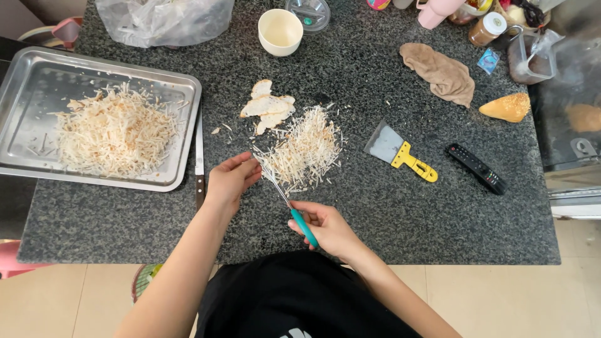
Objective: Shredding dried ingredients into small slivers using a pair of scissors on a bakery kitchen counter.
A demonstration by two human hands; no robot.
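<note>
Two bare hands work at the near edge of the shredded pile [305, 150] on the dark counter [388, 206]; the right hand [325, 226] is clenched round the teal handle of a small knife [285, 199], whose long axis slants up and left from that hand into the pile; the left hand [230, 180], the nearer one, rests with fingers [249, 173] loosely released against the pile's left side, touching the shreds; uncut slices [268, 106] lie just beyond the pile; a steel tray [25, 94] of shreds sits well left of it.
</note>
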